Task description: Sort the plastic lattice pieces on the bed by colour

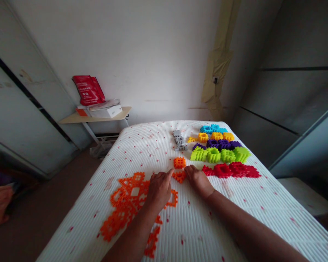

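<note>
In the head view an orange interlocking foam-like tile [179, 177] lies on the bed between my hands. My left hand [159, 185] reaches its left edge with the index finger stretched forward and the other fingers curled. Closed fingers of my right hand [197, 179] are at the tile's right edge. Just beyond it sits an orange block [179, 162] built from such tiles. Loose orange tiles [125, 198] are heaped left of and under my left forearm, and an orange square frame [174, 198] lies beside my left wrist.
Rows of blocks stand on the right: red [229, 170], lime green [221, 155], purple [224, 144], yellow [217, 136] and blue [213, 128]. Grey tiles [178, 139] lie farther back. A small table [68, 119] with a red bag [88, 90] stands beyond the patterned bed cover [147, 145].
</note>
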### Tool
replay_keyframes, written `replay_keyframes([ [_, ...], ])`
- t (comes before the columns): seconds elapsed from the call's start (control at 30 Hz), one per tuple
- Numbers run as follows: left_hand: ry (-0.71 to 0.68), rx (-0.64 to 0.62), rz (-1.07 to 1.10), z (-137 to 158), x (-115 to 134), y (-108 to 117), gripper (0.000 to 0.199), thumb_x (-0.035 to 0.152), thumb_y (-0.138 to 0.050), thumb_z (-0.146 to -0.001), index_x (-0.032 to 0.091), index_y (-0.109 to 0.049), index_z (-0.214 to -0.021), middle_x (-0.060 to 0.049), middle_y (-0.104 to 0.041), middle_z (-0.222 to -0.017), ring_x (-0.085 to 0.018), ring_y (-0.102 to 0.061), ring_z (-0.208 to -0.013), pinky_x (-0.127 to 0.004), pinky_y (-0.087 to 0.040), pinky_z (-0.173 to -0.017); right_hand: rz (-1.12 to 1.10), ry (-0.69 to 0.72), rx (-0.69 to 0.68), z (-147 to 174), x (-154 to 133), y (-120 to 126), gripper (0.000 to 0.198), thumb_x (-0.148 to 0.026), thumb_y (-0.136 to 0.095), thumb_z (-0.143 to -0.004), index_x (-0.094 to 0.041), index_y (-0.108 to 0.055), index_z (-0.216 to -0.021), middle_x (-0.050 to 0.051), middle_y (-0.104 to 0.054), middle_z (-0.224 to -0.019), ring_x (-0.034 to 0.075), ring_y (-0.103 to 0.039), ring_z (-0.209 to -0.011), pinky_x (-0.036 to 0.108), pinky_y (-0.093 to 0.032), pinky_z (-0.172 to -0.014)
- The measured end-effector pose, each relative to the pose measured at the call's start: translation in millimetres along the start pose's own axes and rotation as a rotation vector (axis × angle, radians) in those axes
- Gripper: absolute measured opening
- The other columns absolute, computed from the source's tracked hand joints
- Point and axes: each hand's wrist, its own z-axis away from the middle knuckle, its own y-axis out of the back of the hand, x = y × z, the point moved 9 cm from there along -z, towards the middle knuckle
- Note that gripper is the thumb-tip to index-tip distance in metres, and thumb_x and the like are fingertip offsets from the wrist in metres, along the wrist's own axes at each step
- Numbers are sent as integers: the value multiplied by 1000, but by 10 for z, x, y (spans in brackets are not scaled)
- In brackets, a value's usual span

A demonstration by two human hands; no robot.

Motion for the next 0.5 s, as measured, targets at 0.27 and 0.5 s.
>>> replay_keyframes([
  [0.27,-8,41,29,4,-2,60,55,5,-41,-77,21,-43,-129,-8,-67,-99,-20,-57,-97,-38,-38,-88,14,19,8,36,-48,76,18,-10,-38,-90,-14,-56,-86,6,-58,-81,12,-54,-59,21,-37,-51],
  [0.5,163,271,109,90,-400,559,46,6,-38,-77,18,-53,-120,-6,-68,-102,-18,-61,-93,-33,-42,-89,-286,219,144,275,-440,461,23,-26,-38,-92,-15,-58,-94,7,-61,-88,13,-58,-73,22,-43,-65],
])
